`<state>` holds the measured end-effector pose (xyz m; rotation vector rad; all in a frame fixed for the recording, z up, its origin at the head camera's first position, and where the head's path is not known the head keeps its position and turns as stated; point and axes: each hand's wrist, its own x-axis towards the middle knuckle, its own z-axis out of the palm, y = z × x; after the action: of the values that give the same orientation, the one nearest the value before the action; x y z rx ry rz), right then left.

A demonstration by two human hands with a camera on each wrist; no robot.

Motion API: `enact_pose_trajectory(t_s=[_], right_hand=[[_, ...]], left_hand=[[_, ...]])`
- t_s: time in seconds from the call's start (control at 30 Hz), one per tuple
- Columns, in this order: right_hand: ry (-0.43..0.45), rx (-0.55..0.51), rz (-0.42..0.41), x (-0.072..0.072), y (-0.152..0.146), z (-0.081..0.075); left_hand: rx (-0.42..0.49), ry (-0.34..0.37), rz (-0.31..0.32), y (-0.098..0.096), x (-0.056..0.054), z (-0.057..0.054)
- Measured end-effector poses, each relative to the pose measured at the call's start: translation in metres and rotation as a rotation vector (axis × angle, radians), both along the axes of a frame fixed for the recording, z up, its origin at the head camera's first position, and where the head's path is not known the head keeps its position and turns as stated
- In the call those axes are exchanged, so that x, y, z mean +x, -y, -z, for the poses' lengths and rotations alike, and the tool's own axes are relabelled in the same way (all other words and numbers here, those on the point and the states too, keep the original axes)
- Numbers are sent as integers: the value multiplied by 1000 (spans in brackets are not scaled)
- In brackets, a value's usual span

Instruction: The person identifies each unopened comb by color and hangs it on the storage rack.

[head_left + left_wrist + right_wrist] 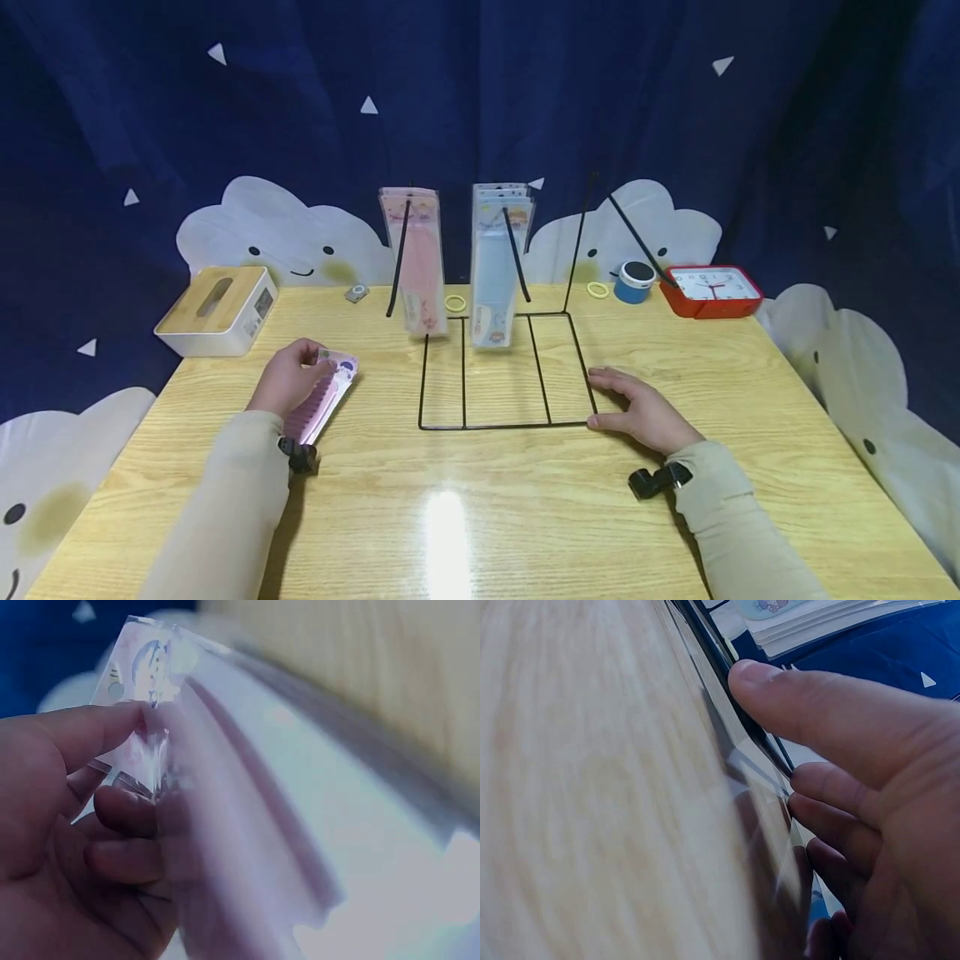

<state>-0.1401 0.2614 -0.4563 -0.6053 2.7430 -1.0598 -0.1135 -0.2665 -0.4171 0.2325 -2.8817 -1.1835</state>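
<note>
My left hand [288, 382] pinches the upper end of a pink see-through plastic package [318, 406] at the left of the table. In the left wrist view, thumb and fingers grip it near its printed top with a punched hole; glare and blur wash out the rest. A black wire display rack [506, 427] stands at the centre. Pink packages [422, 267] hang on its left hook, several blue ones [492, 271] on another. My right hand [642, 410] touches the right side of the rack's base, thumb at the front corner, fingers loosely extended.
A tissue box [213, 304] with a wooden lid sits at the back left, near a small grey device [357, 292]. Two yellow rings [455, 303], a blue speaker [634, 283] and a red clock [711, 292] line the table's back. A rack hook [637, 233] projects toward the clock.
</note>
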Motion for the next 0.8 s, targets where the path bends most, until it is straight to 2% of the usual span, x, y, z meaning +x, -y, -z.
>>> enact_pose_trajectory(t_s=[0.13,0.27,0.4,0.5,0.63,0.7,0.8], right_hand=[[-1,10,7,0,-1,-1],[4,5,9,1,0,-2],[13,4,9,1,1,-2],[10,5,10,1,1,-1],[5,2,7,0,1,-1],[6,-3,6,0,1,-1],[9,-14,5,-1,2,0]], left_hand=[[3,-102,18,-17,14,-18],[18,-138,38,-36,29,-41],[94,-202,64,-56,47,-65],[217,-294,105,-70,62,-85],[457,-413,182,-85,78,-109],[562,-463,212,-91,82,-118],[686,-514,221,-99,84,-127]])
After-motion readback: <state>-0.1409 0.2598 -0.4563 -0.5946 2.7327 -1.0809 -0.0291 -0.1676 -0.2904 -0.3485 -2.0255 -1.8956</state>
